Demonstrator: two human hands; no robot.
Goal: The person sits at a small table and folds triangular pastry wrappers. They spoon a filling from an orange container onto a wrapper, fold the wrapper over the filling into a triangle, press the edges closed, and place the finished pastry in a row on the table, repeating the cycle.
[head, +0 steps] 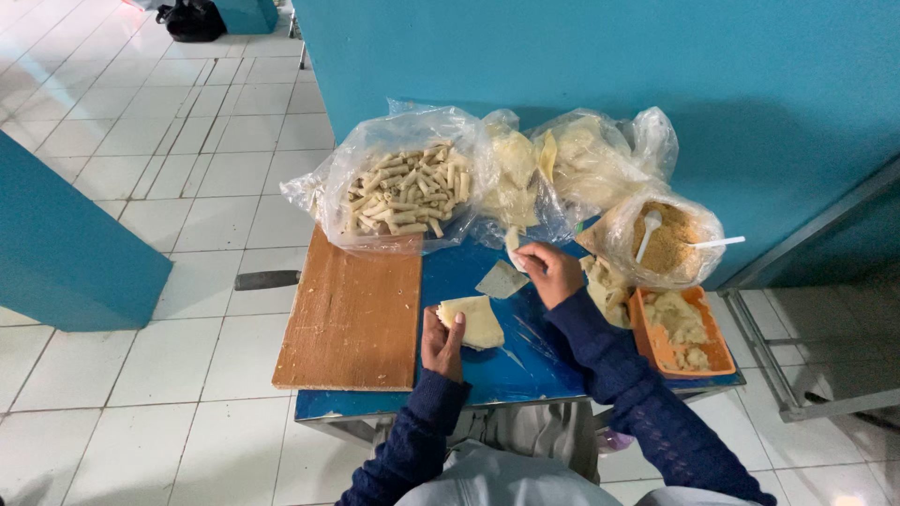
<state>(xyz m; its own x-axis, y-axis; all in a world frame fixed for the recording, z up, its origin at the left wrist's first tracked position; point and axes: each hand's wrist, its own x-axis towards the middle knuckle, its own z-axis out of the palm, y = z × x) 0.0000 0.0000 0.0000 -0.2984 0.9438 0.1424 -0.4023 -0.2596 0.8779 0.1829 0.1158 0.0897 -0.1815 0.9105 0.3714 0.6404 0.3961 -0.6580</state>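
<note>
My left hand rests on the blue table top and holds down the near edge of a pale folded dough wrapper. Further back, my right hand pinches a small strip of dough between its fingertips. A thin square wrapper sheet lies flat just left of that hand. Both arms wear dark blue knitted sleeves.
A wooden board covers the table's left part, and a dark handle juts out past the board's left edge. Behind stand a plastic bag of rolled sticks, bags of wrapper sheets, a bag of crumbs with white spoons, and an orange tray of filling. A teal wall rises behind.
</note>
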